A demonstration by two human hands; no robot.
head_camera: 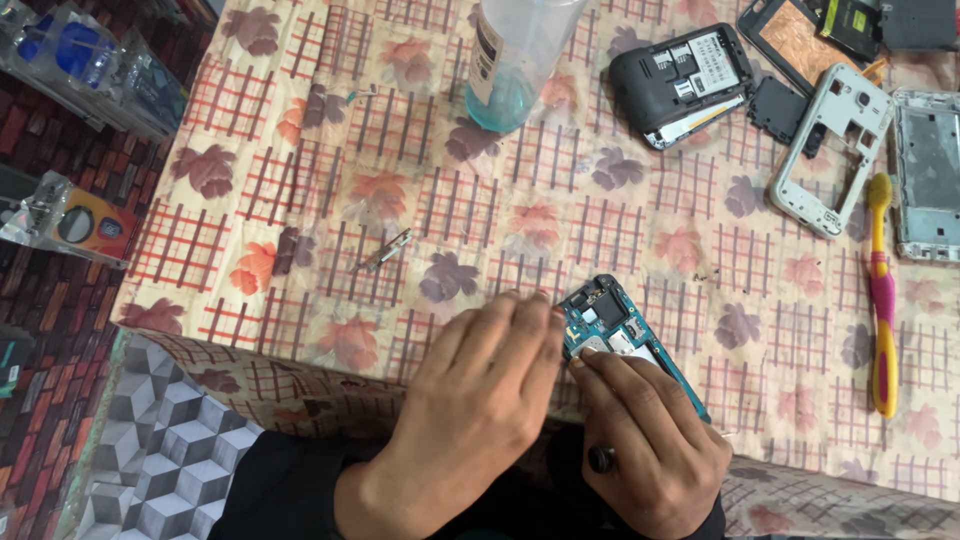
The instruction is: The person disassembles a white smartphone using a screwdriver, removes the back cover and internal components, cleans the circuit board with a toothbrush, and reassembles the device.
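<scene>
1. Both hands sit at the near edge of the tabletop (300, 150), which is covered with a leaf-and-grid patterned cloth.
2. Left hand (475, 390) lies palm down with fingers loosely curled, fingertips touching the left edge of a blue circuit board (610, 325).
3. Right hand (650, 440), wearing a dark-stoned ring, covers the board's near end, thumb pressed on its top face; it pinches the board.
4. So the board lies between the two hands, its far end poking out beyond the fingertips.
5. Small metal tweezers (385, 252) lie to the left, well apart from the hands.
6. Farther off are a clear bottle (510, 60), a dark phone body (685, 85), a white phone frame (830, 150) and a yellow-pink toothbrush (882, 290).
</scene>
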